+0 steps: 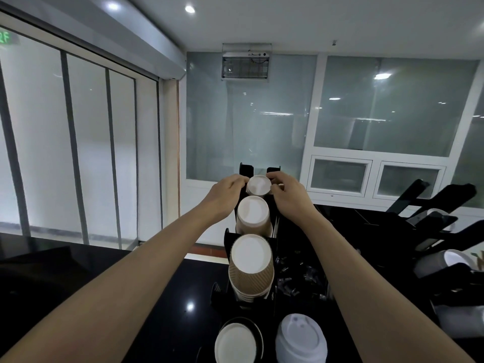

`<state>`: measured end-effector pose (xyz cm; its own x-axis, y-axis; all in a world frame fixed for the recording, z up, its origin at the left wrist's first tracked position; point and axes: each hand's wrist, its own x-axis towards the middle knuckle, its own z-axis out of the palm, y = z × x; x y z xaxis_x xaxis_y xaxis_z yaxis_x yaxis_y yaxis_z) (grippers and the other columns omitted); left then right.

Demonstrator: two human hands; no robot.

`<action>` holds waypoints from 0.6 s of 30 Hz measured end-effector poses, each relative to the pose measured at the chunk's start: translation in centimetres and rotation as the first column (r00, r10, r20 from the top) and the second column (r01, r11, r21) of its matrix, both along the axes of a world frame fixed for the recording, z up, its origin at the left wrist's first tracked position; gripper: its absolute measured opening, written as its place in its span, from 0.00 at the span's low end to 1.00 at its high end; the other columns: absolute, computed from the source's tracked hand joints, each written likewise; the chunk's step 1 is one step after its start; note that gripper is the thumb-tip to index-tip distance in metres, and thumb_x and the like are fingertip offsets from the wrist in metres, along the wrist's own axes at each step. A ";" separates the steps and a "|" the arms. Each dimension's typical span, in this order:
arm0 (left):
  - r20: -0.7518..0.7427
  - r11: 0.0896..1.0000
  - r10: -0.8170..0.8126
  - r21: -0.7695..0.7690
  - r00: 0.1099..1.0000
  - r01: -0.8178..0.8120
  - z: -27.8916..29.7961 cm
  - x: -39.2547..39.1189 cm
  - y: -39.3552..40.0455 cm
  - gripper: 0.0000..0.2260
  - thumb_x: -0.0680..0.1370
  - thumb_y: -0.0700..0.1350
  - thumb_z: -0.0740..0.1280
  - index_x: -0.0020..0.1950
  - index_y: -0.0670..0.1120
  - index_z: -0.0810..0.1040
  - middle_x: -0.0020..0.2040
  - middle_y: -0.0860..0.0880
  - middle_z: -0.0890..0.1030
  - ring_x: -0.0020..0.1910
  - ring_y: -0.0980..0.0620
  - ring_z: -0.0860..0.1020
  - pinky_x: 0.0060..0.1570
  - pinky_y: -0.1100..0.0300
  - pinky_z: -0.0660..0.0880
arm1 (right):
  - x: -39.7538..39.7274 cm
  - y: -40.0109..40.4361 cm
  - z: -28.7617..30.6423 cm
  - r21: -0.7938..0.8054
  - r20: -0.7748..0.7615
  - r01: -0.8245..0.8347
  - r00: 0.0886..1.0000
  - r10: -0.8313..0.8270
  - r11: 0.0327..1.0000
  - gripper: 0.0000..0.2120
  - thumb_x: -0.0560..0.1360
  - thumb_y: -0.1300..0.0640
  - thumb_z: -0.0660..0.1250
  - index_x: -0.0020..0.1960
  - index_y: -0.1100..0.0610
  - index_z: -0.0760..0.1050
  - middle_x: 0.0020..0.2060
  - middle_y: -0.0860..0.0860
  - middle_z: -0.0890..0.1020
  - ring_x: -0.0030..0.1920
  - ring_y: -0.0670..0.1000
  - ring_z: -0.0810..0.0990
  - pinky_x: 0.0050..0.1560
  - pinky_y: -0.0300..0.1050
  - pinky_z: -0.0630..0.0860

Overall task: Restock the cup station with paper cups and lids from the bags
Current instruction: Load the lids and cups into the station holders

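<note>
1. Nearest me sat the white lids, at the foot of the black rack.
2. The top cup stack lay in the rack's highest slot, between my hands.
3. My left hand and right hand pinched its sides with curled fingers.

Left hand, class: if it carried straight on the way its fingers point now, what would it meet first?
The left hand points rightward at the top cup stack and seems to touch it already; beyond it lies the right hand. Depth is uncertain.
</note>
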<state>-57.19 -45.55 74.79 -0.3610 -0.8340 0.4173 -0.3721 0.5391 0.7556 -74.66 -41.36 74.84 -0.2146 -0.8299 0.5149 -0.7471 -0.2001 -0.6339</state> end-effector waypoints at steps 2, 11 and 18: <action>-0.017 1.000 -0.017 -0.021 1.000 0.016 0.2 0.0 0.3 0.17 0.86 0.45 0.52 0.67 0.50 0.78 0.67 0.51 0.79 0.67 0.51 0.73 0.62 0.58 0.66 | 0.1 0.4 0.2 -0.013 -0.003 0.003 1.000 -0.003 1.000 0.19 0.81 0.62 0.59 0.69 0.54 0.76 0.59 0.53 0.81 0.55 0.50 0.76 0.53 0.41 0.68; 0.016 0.994 -0.052 -0.096 0.998 0.054 1.4 0.8 4.1 0.14 0.85 0.45 0.58 0.66 0.51 0.78 0.61 0.51 0.81 0.60 0.52 0.78 0.62 0.56 0.73 | 0.6 4.8 1.3 -0.076 0.022 -0.007 1.000 0.009 0.997 0.18 0.81 0.62 0.59 0.68 0.52 0.77 0.58 0.49 0.80 0.55 0.49 0.78 0.51 0.40 0.70; 0.002 0.988 -0.087 -0.124 0.996 0.087 2.1 1.6 8.2 0.13 0.85 0.44 0.60 0.66 0.50 0.78 0.63 0.54 0.80 0.64 0.54 0.76 0.62 0.58 0.71 | 1.2 9.2 1.7 -0.118 0.034 -0.009 0.999 0.013 0.993 0.17 0.82 0.62 0.59 0.67 0.52 0.77 0.59 0.49 0.81 0.54 0.47 0.78 0.45 0.29 0.70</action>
